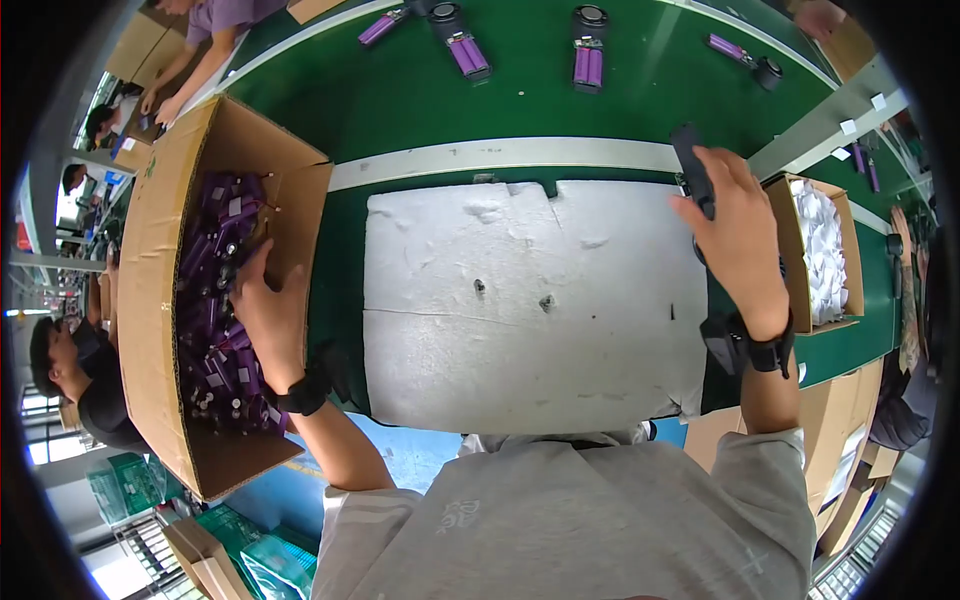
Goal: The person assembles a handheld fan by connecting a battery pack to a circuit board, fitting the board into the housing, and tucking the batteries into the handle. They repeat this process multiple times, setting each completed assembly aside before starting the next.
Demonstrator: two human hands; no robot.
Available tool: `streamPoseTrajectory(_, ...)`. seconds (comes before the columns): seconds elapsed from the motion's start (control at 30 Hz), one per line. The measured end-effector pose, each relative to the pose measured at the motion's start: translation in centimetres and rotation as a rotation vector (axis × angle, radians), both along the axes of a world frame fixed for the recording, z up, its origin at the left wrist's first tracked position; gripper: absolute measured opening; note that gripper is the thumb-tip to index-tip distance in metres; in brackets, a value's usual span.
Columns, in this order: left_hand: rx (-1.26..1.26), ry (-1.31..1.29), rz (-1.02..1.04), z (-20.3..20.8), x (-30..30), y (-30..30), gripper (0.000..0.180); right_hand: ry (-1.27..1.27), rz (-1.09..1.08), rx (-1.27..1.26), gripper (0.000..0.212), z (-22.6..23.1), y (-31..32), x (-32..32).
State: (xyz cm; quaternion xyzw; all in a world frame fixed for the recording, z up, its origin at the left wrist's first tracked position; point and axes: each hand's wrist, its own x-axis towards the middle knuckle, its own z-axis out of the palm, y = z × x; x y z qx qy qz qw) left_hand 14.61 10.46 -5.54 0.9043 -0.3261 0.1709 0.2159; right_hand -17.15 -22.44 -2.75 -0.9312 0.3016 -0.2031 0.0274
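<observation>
At the left, my left hand (270, 315) reaches into an open cardboard box (160, 290). Its thumb and forefinger are spread apart; the tips of the other fingers are hard to make out. Loose purple battery packs (208, 260), some with wires and small connectors, fill the box beside and below this hand. My right hand (735, 215) is closed around a long black plastic housing (690, 160) above the far right corner of a white foam board (540, 350). My palm and fingers cover much of the housing's lower part.
Along the green belt (520, 115) lie several purple battery packs joined to black round parts (588, 50). A small cardboard box of white pieces (822, 250) stands right of my right hand. A metal post (830, 120) rises at the far right. Other people work at both sides.
</observation>
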Motion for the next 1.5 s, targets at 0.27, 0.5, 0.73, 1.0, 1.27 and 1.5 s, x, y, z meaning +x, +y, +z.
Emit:
streamPoseTrajectory(0.27,0.100,0.102,0.251,-2.9,2.6,6.1,0.030,0.004,-0.147,0.257,0.042,-0.8,-1.8,-0.9)
streamPoseTrajectory(0.5,0.037,0.118,0.167,-2.3,2.9,7.6,0.023,-0.290,0.090,0.245,0.022,0.8,2.0,-1.0)
streamPoseTrajectory(0.73,-0.205,0.106,0.302,-0.7,2.8,7.2,0.019,-0.125,0.680,0.279,0.025,-3.9,5.9,-0.8)
streamPoseTrajectory(1.0,-0.671,-0.098,-0.010,4.3,-1.8,1.8,0.012,-0.211,0.599,0.598,0.027,-4.2,5.8,-1.3)
streamPoseTrajectory(1.27,-0.585,0.500,-1.138,5.3,-16.4,-10.5,0.015,-0.750,0.564,0.411,0.030,-3.8,7.2,1.4)
streamPoseTrajectory(1.5,-0.517,0.710,-0.790,0.9,-16.6,-13.9,0.035,-0.434,0.340,0.701,0.031,-6.2,5.4,-1.9)
